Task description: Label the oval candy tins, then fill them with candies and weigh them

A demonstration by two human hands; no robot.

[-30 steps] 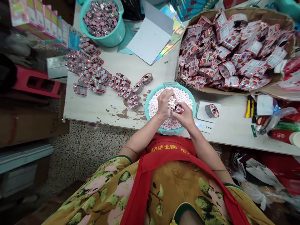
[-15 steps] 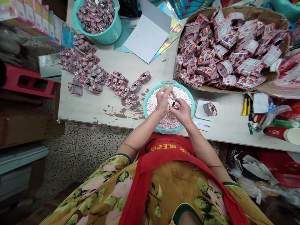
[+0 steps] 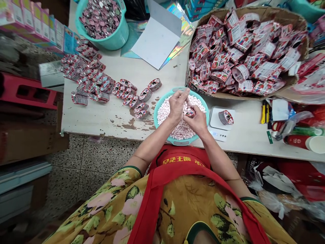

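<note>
Both my hands meet over a teal bowl (image 3: 162,101) heaped with small white and pink candies (image 3: 181,129). My right hand (image 3: 196,119) grips a small red strawberry-printed container (image 3: 190,112) with its opening turned up. My left hand (image 3: 177,105) is cupped right against that container, fingers curled and partly lifted, with a few candies between it and the opening. A second such container (image 3: 225,117) rests on a small white scale (image 3: 220,126) just right of the bowl.
A cardboard box (image 3: 254,15) full of the same containers stands at the back right. Rows of filled containers (image 3: 101,83) lie at the left, a teal bucket of lids (image 3: 101,20) behind them. Markers and tools (image 3: 265,115) lie to the right.
My left hand held a clump of candies a second ago; most of them have left it and its fingers have lifted. The right hand still holds the container in the same place.
</note>
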